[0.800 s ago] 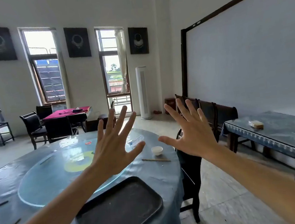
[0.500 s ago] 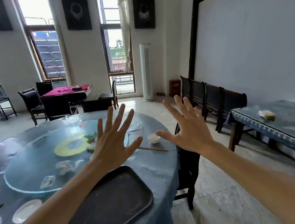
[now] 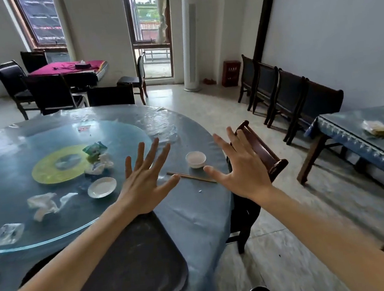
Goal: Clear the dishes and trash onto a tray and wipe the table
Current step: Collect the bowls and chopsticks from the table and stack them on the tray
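The left hand (image 3: 146, 187) is spread flat with all 5 fingers splayed, grasping nothing, raised above the round table (image 3: 202, 216). The right hand (image 3: 242, 170) is likewise splayed and empty, raised past the table's right edge, in front of a dark wooden chair (image 3: 262, 151) pushed in there.

Below the left forearm, a dark tray (image 3: 134, 273) lies on the table's near edge, bare and smudged with pale marks, its long axis running from the near left toward the far right. Between the 2 hands, chopsticks (image 3: 191, 177) lie flat on the table, pointing from far left to near right. Just beyond the chopsticks stands a small white bowl (image 3: 196, 159), upright.

Left of the left hand, on the glass turntable (image 3: 16, 239), sits a white saucer (image 3: 101, 187). Crumpled tissues (image 3: 46, 204) and a green wrapper (image 3: 94, 148) lie further left of it.

The table wears a blue cloth under clear plastic. Around it the room has a pale stone floor, white walls, tall windows and a white tower fan (image 3: 189, 44).
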`<state>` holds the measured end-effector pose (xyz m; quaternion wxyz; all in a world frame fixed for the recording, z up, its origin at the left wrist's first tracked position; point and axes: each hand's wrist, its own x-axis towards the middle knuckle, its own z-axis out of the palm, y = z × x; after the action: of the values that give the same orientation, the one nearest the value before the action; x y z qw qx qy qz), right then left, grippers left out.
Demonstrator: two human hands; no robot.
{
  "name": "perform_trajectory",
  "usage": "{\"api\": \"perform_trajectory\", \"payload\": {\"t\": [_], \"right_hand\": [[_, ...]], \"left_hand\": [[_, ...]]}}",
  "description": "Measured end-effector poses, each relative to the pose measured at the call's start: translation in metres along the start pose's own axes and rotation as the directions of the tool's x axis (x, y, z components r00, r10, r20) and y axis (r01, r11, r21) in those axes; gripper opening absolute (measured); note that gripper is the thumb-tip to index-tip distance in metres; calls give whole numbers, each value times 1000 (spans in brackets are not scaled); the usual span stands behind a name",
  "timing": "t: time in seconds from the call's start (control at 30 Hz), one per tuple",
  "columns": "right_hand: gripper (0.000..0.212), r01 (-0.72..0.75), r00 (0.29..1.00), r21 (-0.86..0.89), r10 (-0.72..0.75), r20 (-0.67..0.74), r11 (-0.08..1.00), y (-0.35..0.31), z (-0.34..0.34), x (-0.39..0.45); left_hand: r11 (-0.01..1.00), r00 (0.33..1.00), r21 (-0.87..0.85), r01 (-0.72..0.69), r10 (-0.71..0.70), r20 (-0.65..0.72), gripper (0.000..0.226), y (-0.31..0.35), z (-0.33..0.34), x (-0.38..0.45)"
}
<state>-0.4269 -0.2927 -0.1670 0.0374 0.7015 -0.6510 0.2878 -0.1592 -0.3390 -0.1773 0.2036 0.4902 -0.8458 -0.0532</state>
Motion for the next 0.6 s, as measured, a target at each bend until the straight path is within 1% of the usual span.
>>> {"api": "perform_trajectory", "payload": {"t": [0.13,0.23,0.3,0.43,0.47,0.5,0.53,0.6], "right_hand": [[87,-82,994,30,79,78,996,30,49,43],[82,-127,982,33,121,145,991,53,87,67],[79,-192,965,66,176,194,979,67,109,81],[78,-249,930,134,199,308,959,94,152,107],[78,-274,915,153,208,346,949,101,162,113],[78,-304,895,173,219,387,937,108,173,120],[79,-339,873,193,232,430,921,116,183,127],[80,-426,822,230,268,503,875,133,205,144]], "left_hand": [[971,991,-229,65,-37,126,79,-34,38,59],[944,984,-319,88,-34,172,77,-56,68,94],[902,973,-399,167,-86,213,76,-69,88,111],[776,935,-531,340,-219,278,71,-88,132,138],[726,915,-561,398,-267,303,69,-93,143,145],[650,882,-596,471,-325,343,67,-96,153,151],[542,834,-635,550,-388,392,64,-99,164,158],[257,702,-690,677,-508,499,51,-106,187,176]]}}
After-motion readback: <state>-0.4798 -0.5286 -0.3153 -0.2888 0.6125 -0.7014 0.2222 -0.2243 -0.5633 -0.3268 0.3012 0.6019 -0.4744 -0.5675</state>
